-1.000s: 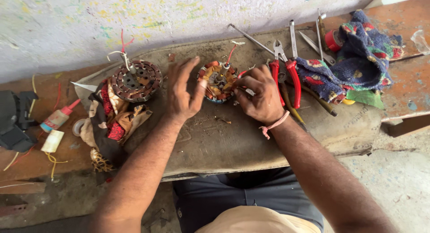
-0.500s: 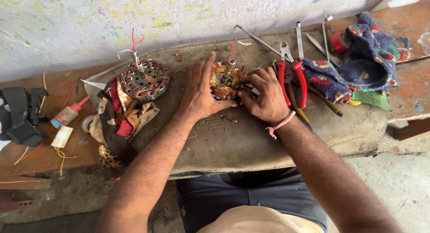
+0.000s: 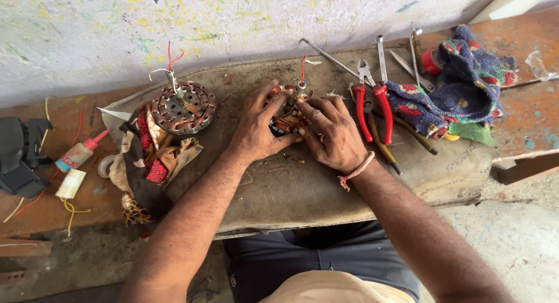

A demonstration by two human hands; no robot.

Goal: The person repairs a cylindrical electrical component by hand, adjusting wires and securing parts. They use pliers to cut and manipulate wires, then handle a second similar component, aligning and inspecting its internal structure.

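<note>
1. Left hand (image 3: 256, 131): fingers curled round the copper-wound stator (image 3: 286, 113), gripping its left side.
2. Right hand (image 3: 335, 134): fingers pressed on the stator's right side, holding it.
3. Stator: mid-bench, on the grey pad (image 3: 291, 186), between both hands.
4. Second stator (image 3: 183, 106): left, on rags (image 3: 154, 157).
5. Red-handled pliers (image 3: 372, 105): just right of the right hand.
</note>
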